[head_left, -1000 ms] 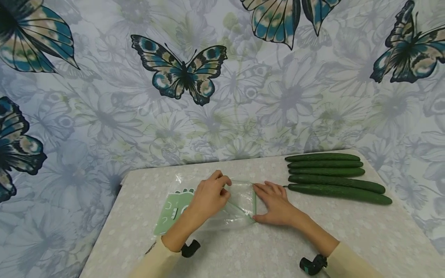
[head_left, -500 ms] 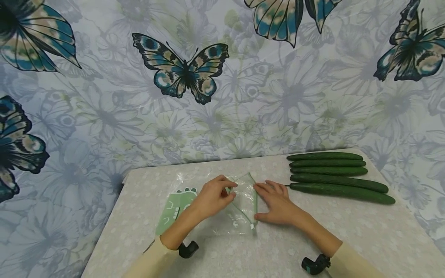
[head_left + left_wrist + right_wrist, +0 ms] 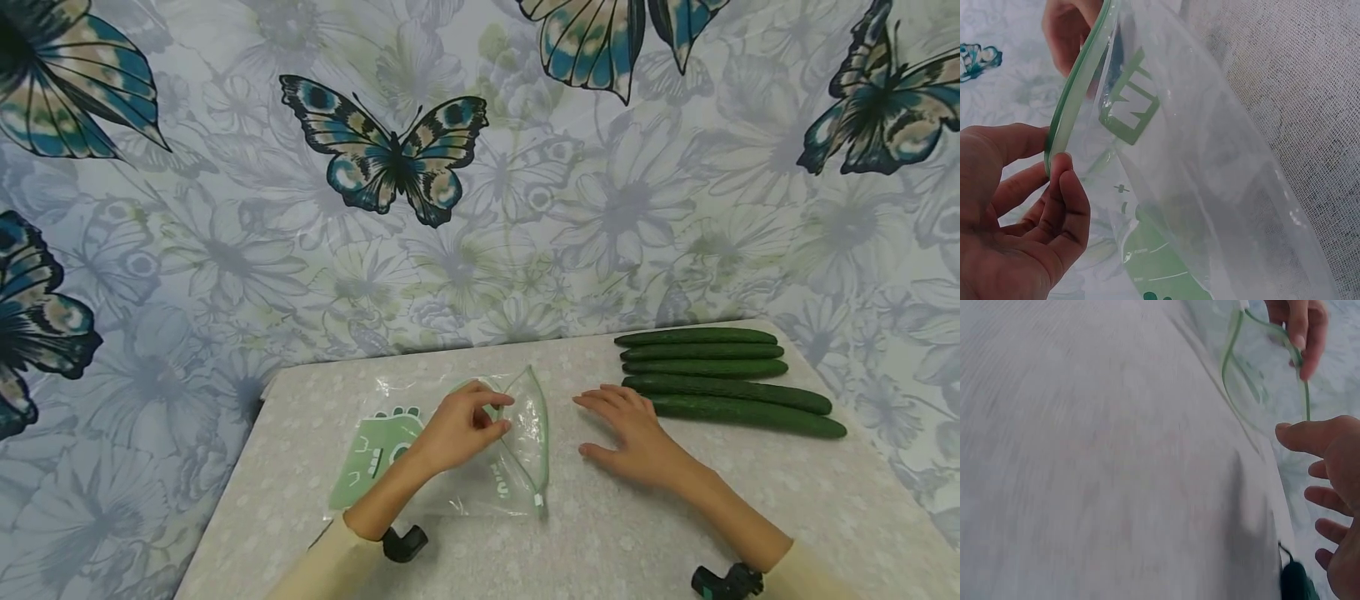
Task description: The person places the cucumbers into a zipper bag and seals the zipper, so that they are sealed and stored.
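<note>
My left hand [image 3: 457, 429] pinches the upper green rim of a clear zip bag [image 3: 480, 492] between thumb and fingers, lifting it so the mouth gapes. In the left wrist view the rim of the bag [image 3: 1075, 94] runs up from the fingertips. Green print covers the bag's left part, and a small white slider [image 3: 538, 500] sits at the mouth's near corner. To the right of the bag, apart from it, my right hand [image 3: 637, 437] hovers with spread fingers and holds nothing. Its far fingers overlap the near ends of several cucumbers [image 3: 750, 415] in the head view.
The cucumbers lie side by side at the table's back right. A pale patterned cloth covers the table [image 3: 600, 533]. Behind it hangs a butterfly-patterned backdrop [image 3: 480, 250]. A small black camera [image 3: 405, 543] is strapped to the left wrist, another [image 3: 727, 582] to the right.
My right hand has let go of the bag's lower rim and moved right, toward the cucumbers. The left hand keeps its pinch, and the bag mouth has opened wider.
</note>
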`<state>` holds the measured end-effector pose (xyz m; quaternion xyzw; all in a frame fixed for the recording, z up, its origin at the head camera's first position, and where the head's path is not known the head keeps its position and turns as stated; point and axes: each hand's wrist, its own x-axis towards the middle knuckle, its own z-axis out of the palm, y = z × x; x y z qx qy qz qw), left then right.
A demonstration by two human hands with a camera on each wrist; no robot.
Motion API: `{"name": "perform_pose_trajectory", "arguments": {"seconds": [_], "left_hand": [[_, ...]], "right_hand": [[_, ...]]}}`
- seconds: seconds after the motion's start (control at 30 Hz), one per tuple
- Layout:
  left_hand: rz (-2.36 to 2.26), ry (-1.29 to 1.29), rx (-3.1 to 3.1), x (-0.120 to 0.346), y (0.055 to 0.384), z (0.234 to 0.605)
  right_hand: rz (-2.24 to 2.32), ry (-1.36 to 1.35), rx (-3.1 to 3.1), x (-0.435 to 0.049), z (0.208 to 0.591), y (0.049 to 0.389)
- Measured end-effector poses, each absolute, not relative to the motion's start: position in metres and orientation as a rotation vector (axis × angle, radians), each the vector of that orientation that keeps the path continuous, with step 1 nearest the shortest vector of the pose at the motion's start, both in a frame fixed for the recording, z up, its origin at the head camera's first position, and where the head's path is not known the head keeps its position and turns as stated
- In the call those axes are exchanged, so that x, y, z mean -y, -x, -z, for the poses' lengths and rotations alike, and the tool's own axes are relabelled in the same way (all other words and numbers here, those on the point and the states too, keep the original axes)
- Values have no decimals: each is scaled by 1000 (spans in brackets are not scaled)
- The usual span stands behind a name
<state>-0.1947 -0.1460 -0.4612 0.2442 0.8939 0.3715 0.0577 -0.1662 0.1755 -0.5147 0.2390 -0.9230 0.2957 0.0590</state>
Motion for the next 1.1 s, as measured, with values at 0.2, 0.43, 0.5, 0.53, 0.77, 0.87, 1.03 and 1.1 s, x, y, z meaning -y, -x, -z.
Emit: {"name": "perform_pose_trajectory", "arguments": {"seconds": [0.2, 0.43, 0.5, 0.53, 0.77, 0.87, 1.03, 1.1], "left_hand": [[-1174, -739, -2684, 147, 194, 462], [-1222, -727, -2656, 149, 193, 462], [-1231, -728, -2653, 149, 194, 462], [-1232, -728, -2651, 149, 194, 462], [-1256, -736, -2636, 149, 195, 464], [-1253, -736, -2635, 149, 195, 464], [-1243, -719, -2641, 149, 193, 463], [-1242, -717, -2644, 150, 193, 463]], "right_hand": [[-984, -667, 2724, -223, 515, 154], [-953, -561, 2627, -278, 509, 138], [-933, -505, 2616, -294, 508, 133], [-921, -479, 2617, -303, 508, 131], [-861, -377, 2600, -353, 514, 119], [-800, -336, 2584, -372, 518, 116], [-741, -252, 2572, -396, 523, 112], [-710, -217, 2577, -404, 524, 110]]}}
